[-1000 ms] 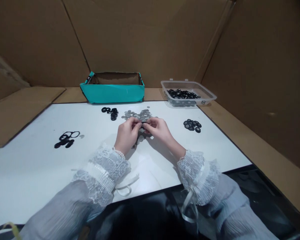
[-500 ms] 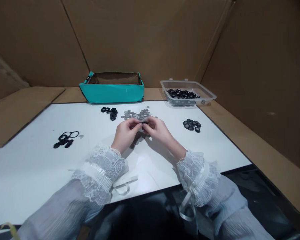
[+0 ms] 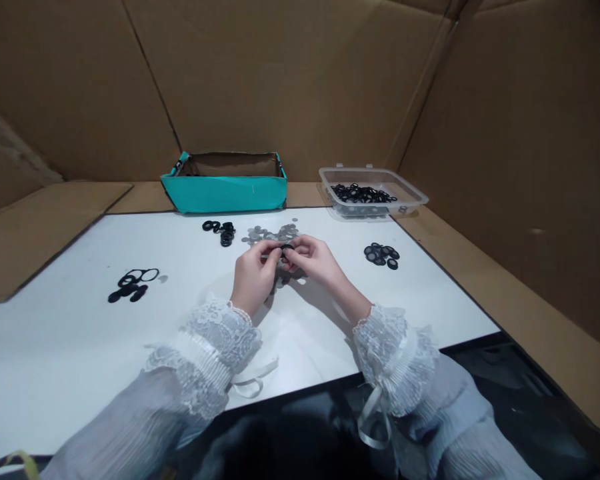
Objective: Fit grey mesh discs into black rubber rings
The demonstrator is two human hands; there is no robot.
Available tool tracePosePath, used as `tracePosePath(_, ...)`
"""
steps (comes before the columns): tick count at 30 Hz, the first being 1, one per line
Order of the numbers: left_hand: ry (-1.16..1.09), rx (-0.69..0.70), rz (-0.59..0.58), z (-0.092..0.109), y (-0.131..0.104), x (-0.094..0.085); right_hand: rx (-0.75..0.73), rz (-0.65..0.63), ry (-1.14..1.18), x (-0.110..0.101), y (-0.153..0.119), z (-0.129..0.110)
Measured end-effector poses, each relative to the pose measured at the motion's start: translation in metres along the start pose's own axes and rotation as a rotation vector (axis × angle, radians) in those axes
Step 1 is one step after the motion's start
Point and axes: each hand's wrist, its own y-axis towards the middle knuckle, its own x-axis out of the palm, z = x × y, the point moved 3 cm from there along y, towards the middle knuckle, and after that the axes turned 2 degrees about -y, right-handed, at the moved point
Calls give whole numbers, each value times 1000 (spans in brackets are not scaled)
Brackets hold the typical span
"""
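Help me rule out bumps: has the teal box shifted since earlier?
No. Judged by the far edge of the white tabletop, the teal box hasn't shifted.

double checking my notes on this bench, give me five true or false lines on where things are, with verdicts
1. The left hand and right hand pinch one black round piece between them. True.
2. The hands are wide apart. False: they come together at the piece.
3. The clear plastic container holds black rings. True.
4. The teal box stands right of that container. False: it stands left.
5. Grey discs lie on the white tabletop near the hands. True.
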Motion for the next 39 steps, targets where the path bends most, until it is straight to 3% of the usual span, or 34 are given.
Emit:
tracePosePath(4,43,37,31,3,-1,-1,12,-20,-10,-1,-1,-3)
tracePosePath(8,99,121,-16,7,-2,-2,-58,18,-68,-5,0,-1)
tracePosePath(15,344,381,-58,4,-4,1,17,10,-32,-5,2,5)
tracePosePath(20,476,370,-21,0,-5,2,74,-58,-59,0,-1,5)
tracePosePath(29,372,416,-160,6,-4,0,88,-145,-27,-7,-1,8)
tracePosePath(33,281,317,-133,5,-1,-2,77,-150,-32,-9,0,5)
tracePosePath(39,-166,-120,-82,-8,3,0,119,-75,86,-12,3,8)
